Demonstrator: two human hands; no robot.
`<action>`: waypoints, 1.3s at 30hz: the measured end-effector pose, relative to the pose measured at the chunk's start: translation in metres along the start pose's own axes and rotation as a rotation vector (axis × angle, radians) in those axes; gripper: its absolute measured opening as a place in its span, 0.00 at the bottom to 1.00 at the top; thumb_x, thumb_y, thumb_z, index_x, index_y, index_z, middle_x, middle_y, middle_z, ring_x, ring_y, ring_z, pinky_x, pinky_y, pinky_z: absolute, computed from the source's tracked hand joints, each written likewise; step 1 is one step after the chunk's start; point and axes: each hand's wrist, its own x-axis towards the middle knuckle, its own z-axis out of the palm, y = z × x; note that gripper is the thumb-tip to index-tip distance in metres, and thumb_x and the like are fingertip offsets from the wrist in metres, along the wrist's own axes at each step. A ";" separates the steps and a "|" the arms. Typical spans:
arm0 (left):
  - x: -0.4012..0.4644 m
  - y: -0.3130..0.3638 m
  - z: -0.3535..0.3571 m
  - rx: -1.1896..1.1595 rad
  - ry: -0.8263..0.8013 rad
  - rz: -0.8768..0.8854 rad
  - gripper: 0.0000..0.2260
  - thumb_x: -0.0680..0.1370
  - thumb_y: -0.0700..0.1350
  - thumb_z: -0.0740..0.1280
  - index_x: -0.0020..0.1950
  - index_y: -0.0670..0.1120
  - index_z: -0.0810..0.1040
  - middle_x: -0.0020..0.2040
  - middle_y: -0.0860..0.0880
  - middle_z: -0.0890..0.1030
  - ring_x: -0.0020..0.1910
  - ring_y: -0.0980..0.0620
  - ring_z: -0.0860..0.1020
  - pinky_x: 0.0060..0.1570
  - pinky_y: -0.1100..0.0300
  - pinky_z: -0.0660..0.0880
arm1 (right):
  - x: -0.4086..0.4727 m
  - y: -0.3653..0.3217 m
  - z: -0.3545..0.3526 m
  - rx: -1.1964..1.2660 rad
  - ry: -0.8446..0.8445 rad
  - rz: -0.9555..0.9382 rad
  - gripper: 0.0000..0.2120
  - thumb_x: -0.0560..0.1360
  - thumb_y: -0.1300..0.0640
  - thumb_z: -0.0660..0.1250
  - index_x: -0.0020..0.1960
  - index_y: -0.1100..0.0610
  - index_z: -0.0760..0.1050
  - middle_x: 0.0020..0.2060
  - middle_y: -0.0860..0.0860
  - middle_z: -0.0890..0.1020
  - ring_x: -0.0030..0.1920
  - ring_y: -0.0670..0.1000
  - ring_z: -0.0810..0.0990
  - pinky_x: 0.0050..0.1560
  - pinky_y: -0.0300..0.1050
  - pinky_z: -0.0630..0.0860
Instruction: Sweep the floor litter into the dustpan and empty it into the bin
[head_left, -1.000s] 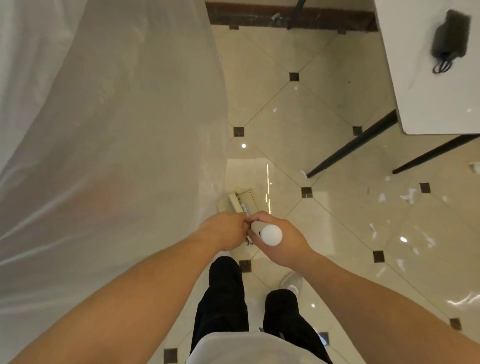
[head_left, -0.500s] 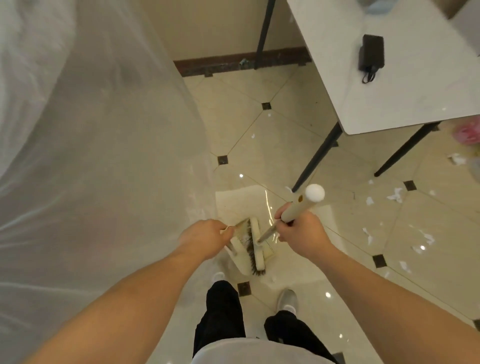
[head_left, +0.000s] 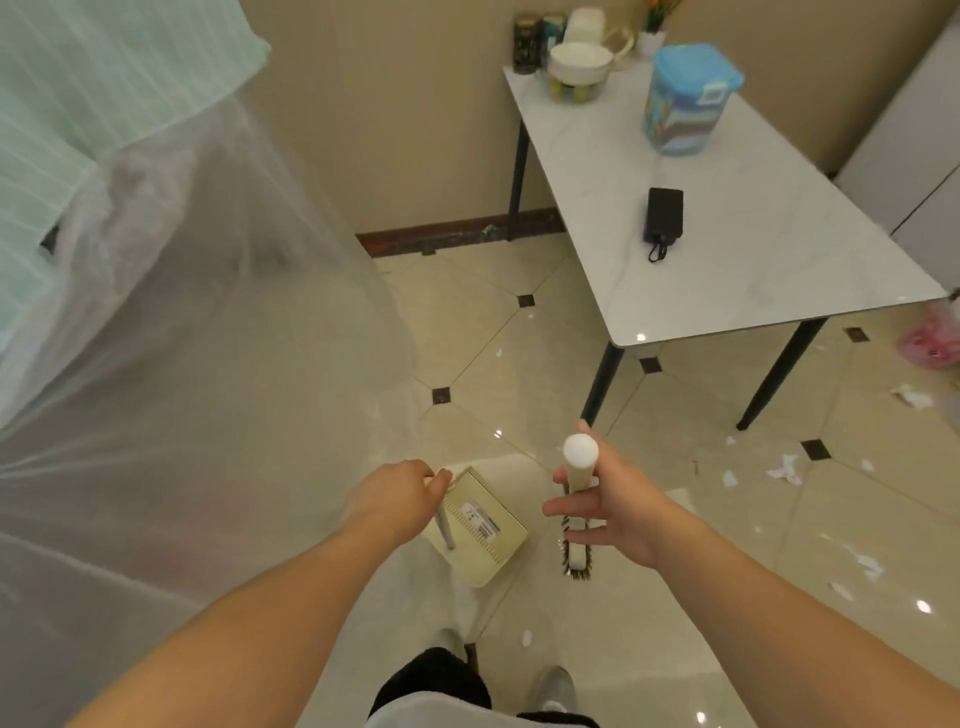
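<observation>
Now we hold the dustpan (head_left: 480, 525) by its handle, left hand (head_left: 392, 499) fingers curled round it, and the broom (head_left: 575, 512) in loosely wrapped right hand (head_left: 605, 501) fingers, tools apart, seemingly ready for the paper litter (head_left: 784, 467) at three o'clock, beyond the bench (head_left: 753, 249).

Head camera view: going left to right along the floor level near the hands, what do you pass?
Clear plastic sheet → left hand → dustpan → broom in the right hand → paper scraps.

Home dining corner (tiled floor (head_left: 519, 364), bowls (head_left: 581, 62)).
</observation>
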 end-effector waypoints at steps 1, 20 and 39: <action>0.004 0.008 -0.006 0.011 0.019 0.010 0.22 0.81 0.65 0.54 0.58 0.54 0.82 0.49 0.50 0.83 0.45 0.48 0.79 0.47 0.53 0.79 | 0.001 -0.006 -0.007 -0.018 -0.001 0.005 0.25 0.77 0.35 0.64 0.57 0.56 0.80 0.51 0.59 0.87 0.46 0.51 0.88 0.52 0.55 0.80; 0.251 0.013 -0.126 -0.009 0.119 0.031 0.22 0.82 0.65 0.54 0.60 0.55 0.81 0.53 0.47 0.84 0.53 0.44 0.82 0.45 0.54 0.76 | 0.186 -0.173 0.038 0.199 0.030 0.056 0.39 0.75 0.67 0.73 0.78 0.47 0.59 0.49 0.63 0.86 0.45 0.61 0.85 0.55 0.64 0.82; 0.601 0.001 -0.326 -0.025 0.161 0.007 0.22 0.82 0.65 0.54 0.56 0.54 0.81 0.49 0.48 0.84 0.48 0.44 0.82 0.42 0.54 0.77 | 0.451 -0.447 0.087 0.369 0.040 0.364 0.13 0.80 0.59 0.69 0.59 0.66 0.72 0.42 0.62 0.82 0.25 0.50 0.75 0.25 0.41 0.80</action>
